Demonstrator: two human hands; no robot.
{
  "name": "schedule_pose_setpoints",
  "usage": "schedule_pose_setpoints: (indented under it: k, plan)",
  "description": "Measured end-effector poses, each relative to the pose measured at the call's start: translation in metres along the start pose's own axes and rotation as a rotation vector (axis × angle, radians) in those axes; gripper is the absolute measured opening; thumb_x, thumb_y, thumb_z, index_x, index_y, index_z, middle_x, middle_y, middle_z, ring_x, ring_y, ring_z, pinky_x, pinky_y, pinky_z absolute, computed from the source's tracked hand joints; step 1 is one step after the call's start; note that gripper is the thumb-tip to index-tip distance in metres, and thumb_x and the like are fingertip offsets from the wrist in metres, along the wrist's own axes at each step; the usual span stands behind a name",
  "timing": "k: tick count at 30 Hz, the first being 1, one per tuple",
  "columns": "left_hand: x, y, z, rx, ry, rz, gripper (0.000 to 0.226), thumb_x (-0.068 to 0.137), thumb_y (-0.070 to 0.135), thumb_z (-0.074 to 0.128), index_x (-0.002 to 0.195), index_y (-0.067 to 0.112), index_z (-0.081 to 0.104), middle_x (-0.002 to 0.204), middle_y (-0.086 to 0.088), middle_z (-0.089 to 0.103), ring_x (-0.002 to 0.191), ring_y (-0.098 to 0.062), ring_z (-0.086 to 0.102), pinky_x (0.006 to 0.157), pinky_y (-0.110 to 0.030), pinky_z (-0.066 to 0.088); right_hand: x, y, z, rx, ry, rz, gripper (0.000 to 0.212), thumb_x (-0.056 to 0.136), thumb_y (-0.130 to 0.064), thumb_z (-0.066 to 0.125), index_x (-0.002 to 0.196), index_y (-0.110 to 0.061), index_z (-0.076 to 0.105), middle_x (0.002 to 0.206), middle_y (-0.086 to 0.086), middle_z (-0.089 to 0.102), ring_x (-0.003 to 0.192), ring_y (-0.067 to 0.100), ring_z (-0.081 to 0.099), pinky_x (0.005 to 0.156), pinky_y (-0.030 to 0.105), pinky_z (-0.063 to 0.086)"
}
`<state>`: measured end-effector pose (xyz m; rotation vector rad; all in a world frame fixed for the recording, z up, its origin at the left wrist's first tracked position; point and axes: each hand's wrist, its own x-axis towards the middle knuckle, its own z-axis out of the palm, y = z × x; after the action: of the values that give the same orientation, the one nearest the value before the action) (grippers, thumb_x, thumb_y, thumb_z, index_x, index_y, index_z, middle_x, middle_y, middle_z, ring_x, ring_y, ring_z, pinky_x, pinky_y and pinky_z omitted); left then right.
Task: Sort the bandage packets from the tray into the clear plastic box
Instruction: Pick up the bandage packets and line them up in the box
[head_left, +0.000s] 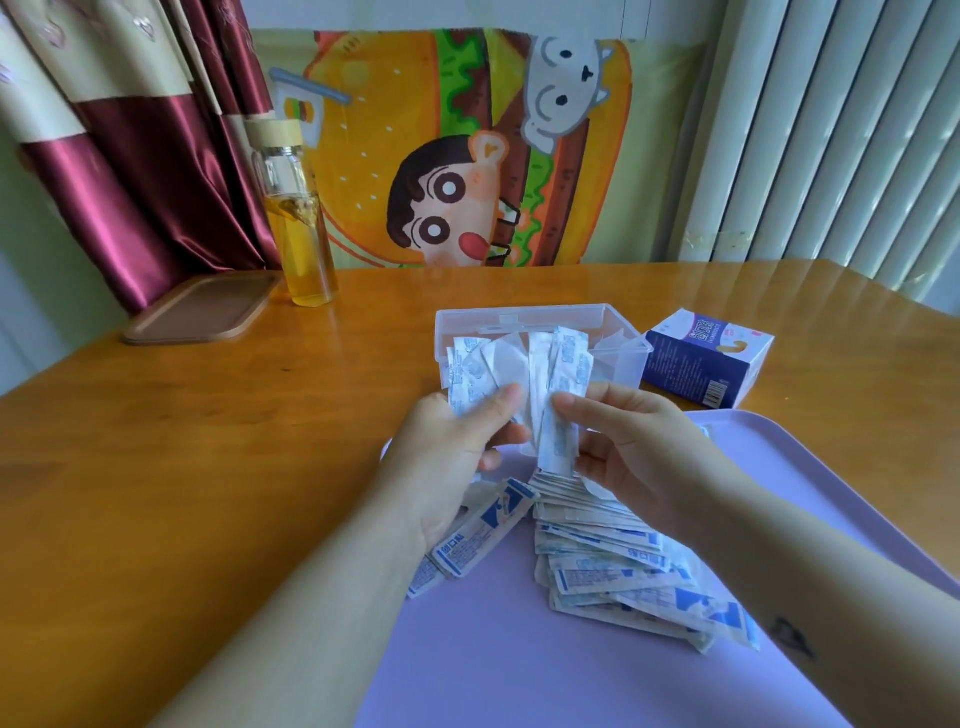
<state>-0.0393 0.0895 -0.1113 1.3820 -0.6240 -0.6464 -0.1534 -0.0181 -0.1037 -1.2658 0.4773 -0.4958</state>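
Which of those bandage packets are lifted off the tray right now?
The fanned bunch pinched between the left hand and right hand, in front of the clear box. The rest lie in a pile on the purple tray.

A home: curtain (130, 171), cartoon cloth (441, 145), wooden table (208, 441).

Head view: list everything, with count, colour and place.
table: one, orange-brown, under all
tray: one, lilac, near right
loose packets: many, white and blue, piled on the tray
held packets: several, white and blue, fanned before the box
clear plastic box: one, clear, beyond the tray
carton: one, blue and white, right of the box
bottle: one, glass, yellow liquid, far left
flat lid: one, brown, left of the bottle
curtain: one, maroon and cream, far left
cartoon cloth: one, orange, behind the table
slats: many, white, far right
left hand: one, pinches held packets
right hand: one, pinches held packets
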Motion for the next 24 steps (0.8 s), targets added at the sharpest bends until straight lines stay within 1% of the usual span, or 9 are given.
schedule_pose_setpoints:
  k: [3,6,10,12,14,15,17,20,24]
  plan:
    - [0.002,-0.001,-0.004,0.113,0.055,0.013,0.045,0.059,0.051,0.081,0.064,0.012,0.059,0.047,0.010,0.053,0.045,-0.008,0.041,0.058,-0.028,0.034,-0.002,-0.001,0.002,-0.079,-0.053,-0.019,0.013,0.087,-0.013,0.060,0.077,-0.010,0.067,0.085,0.012,0.071,0.075,0.021,0.065,0.063,0.022,0.052]
    - [0.003,-0.001,-0.004,0.151,0.061,-0.016,0.052,0.055,0.053,0.082,0.061,0.011,0.051,0.037,0.014,0.039,0.034,-0.003,0.033,0.054,-0.025,0.030,0.001,-0.002,0.000,-0.151,-0.035,-0.024,0.012,0.085,-0.017,0.062,0.079,-0.008,0.067,0.081,0.008,0.069,0.070,0.015,0.062,0.063,0.021,0.048]
    - [0.001,0.002,-0.002,0.023,-0.013,-0.075,0.039,0.066,0.053,0.077,0.082,0.018,0.068,0.062,0.007,0.062,0.055,-0.011,0.053,0.050,-0.022,0.038,0.001,-0.005,-0.001,-0.166,-0.006,-0.064,0.014,0.083,-0.017,0.065,0.071,-0.013,0.071,0.070,0.005,0.061,0.067,0.016,0.047,0.065,0.024,0.040]
    - [-0.001,0.006,0.000,-0.113,-0.036,-0.127,0.018,0.086,0.035,0.063,0.087,0.018,0.069,0.065,0.005,0.068,0.059,-0.011,0.062,0.053,-0.023,0.047,-0.001,-0.010,-0.005,-0.297,0.093,-0.217,0.020,0.084,-0.016,0.065,0.065,-0.017,0.070,0.055,-0.011,0.057,0.057,0.008,0.041,0.061,0.020,0.035]
    - [-0.002,0.010,0.000,-0.311,-0.059,-0.224,0.021,0.095,0.020,0.050,0.087,0.014,0.068,0.056,0.004,0.064,0.056,-0.010,0.063,0.051,-0.023,0.052,-0.002,-0.015,-0.009,-0.631,0.224,-0.487,0.022,0.085,-0.014,0.066,0.067,-0.026,0.067,0.045,-0.019,0.050,0.045,0.002,0.034,0.051,0.011,0.029]
    - [-0.001,0.011,0.000,-0.435,-0.076,-0.287,0.025,0.097,0.015,0.046,0.087,0.010,0.068,0.056,0.001,0.061,0.056,-0.012,0.064,0.053,-0.024,0.054,-0.003,-0.018,-0.011,-0.797,0.270,-0.657,0.018,0.084,-0.012,0.067,0.072,-0.025,0.068,0.046,-0.024,0.049,0.043,0.003,0.035,0.048,0.008,0.029]
    - [-0.002,0.012,0.000,-0.601,-0.105,-0.413,0.028,0.097,0.010,0.042,0.084,0.005,0.066,0.062,-0.003,0.056,0.046,-0.012,0.058,0.049,-0.022,0.052,-0.003,-0.021,-0.017,-1.008,0.246,-0.961,0.010,0.084,-0.008,0.066,0.086,-0.015,0.073,0.069,-0.029,0.056,0.053,-0.003,0.045,0.056,0.002,0.034]
    - [-0.004,0.011,0.001,-0.573,-0.181,-0.487,0.020,0.094,0.013,0.044,0.080,0.007,0.057,0.061,-0.001,0.051,0.034,-0.004,0.030,0.034,-0.012,0.030,-0.002,-0.014,-0.026,-1.153,0.095,-1.155,0.022,0.090,-0.013,0.054,0.094,-0.005,0.073,0.090,-0.001,0.066,0.081,0.001,0.058,0.075,0.006,0.044]
    - [-0.007,0.014,0.004,-0.518,-0.294,-0.475,0.016,0.093,0.016,0.044,0.083,0.014,0.057,0.061,0.004,0.054,0.035,-0.002,0.023,0.037,-0.012,0.020,0.000,-0.012,-0.028,-1.209,0.065,-1.268,0.024,0.091,-0.013,0.053,0.094,-0.002,0.074,0.094,0.008,0.070,0.088,0.011,0.062,0.083,0.014,0.048]
